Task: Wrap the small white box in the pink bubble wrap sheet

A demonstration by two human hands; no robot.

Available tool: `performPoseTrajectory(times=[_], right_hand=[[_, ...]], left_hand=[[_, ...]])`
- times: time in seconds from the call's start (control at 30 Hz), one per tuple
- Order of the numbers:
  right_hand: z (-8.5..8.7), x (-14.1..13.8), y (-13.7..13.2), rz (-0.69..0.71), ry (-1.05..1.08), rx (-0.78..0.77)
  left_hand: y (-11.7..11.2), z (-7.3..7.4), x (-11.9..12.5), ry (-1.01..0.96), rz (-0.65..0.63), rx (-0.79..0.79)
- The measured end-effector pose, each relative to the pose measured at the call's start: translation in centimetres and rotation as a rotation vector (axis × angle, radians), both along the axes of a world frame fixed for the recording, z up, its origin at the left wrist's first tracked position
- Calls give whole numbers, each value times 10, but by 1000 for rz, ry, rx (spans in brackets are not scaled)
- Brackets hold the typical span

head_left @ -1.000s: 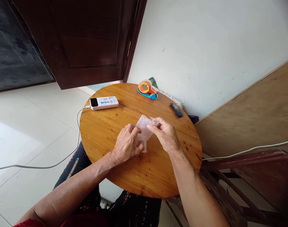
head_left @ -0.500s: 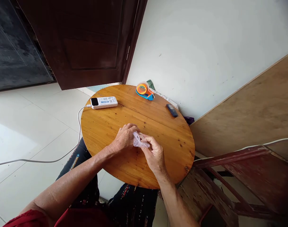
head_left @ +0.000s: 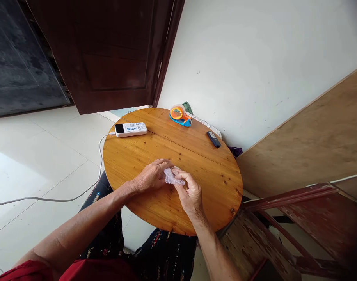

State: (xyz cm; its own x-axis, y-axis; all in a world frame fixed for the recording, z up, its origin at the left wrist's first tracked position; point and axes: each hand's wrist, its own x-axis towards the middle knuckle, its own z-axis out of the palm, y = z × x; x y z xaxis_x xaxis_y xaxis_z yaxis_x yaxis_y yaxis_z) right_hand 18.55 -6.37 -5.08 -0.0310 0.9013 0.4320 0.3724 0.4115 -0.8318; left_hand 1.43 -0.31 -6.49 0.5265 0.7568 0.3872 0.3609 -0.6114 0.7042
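Note:
A small folded piece of clear, pale lilac bubble wrap [head_left: 171,179] is held between my two hands above the round table. My right hand [head_left: 191,191] pinches its right end between thumb and fingers. My left hand [head_left: 153,174] closes on its left side, with the fingertips curled over the far edge and the thumb mostly hidden. A whitish edge shows just behind the wrap, between the fingers; I cannot make out whether it is part of the wrap or something inside it.
On the wooden table [head_left: 125,164] lie a white power bank [head_left: 133,129] with a white cable [head_left: 75,198], an orange and blue tape dispenser [head_left: 180,115] and a dark handheld device [head_left: 214,139]. A wall rises behind. A red-brown wooden chair [head_left: 295,199] stands at right.
The bubble wrap looks flatter and more folded between my hands. My left fingers have shifted slightly over it. The whole view has tilted a little.

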Motion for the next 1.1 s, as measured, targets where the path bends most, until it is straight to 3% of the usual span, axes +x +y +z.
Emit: performPoseTrajectory(times=[0.13, 0.3, 0.37, 0.5, 0.6, 0.73, 0.8, 0.93, 1.1], right_hand=[[7, 5, 9, -12, 96, -94], [18, 11, 46, -18, 207, -302], [18, 13, 64, 22, 287, -383], [15, 20, 83, 58, 368, -468], [17, 28, 83, 187, 384, -497], [16, 33, 75, 417, 351, -509], [12, 31, 72, 435, 317, -477], [2, 24, 69, 316, 257, -418], [0, 25, 70, 204, 293, -521]], left_hand=[[3, 12, 5, -69, 31, -99], [19, 26, 13, -25, 107, -468], [28, 29, 19, 35, 168, -523], [36, 34, 25, 244, 334, -430], [36, 35, 25, 354, 390, -320], [36, 30, 24, 352, 425, -264], [37, 28, 24, 323, 437, -252], [37, 29, 21, 172, 367, -349], [34, 31, 12, -174, 104, -586]])
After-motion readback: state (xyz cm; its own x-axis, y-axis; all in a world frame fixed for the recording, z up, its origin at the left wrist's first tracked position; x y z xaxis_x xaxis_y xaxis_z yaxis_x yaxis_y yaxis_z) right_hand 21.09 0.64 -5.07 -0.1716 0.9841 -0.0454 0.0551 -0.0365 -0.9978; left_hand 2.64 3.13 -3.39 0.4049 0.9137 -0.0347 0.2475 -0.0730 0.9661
